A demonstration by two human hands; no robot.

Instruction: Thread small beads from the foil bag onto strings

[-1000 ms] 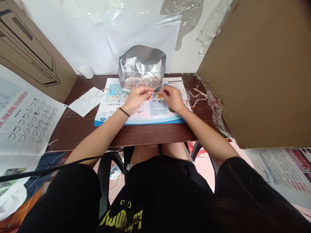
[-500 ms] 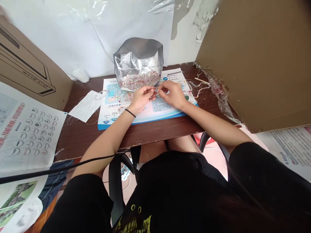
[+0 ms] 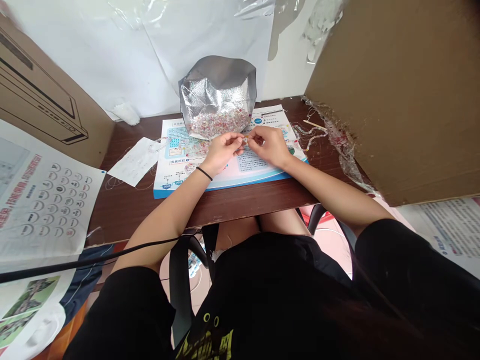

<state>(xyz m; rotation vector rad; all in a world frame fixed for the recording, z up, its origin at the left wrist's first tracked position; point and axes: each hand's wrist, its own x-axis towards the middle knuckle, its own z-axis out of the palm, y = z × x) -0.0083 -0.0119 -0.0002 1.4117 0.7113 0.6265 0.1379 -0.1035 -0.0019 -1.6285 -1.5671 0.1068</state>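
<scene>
My left hand (image 3: 223, 152), with a black band on its wrist, and my right hand (image 3: 268, 146) meet above a printed blue-and-white board (image 3: 225, 172). Their fingertips pinch a thin thread with a tiny bead (image 3: 246, 140), which is hard to make out at this size. Just beyond my hands stands an open silver foil bag (image 3: 217, 85) holding many small pink and white beads (image 3: 219, 122). The bag rests on the board's far edge. My fingers hide part of the thread.
A dark wooden table (image 3: 240, 200) bears a loose paper note (image 3: 135, 161) and beaded strands (image 3: 311, 131). Crumpled clear plastic (image 3: 343, 150) lies against a cardboard panel (image 3: 393, 90). A cardboard box (image 3: 45, 95), a printed sheet (image 3: 48, 200) and a black cable (image 3: 86, 262) are at left.
The view has shifted and tilted slightly. Both hands stay together, pinching the thread, and their fingers have shifted only slightly. The foil bag stays in place on the board.
</scene>
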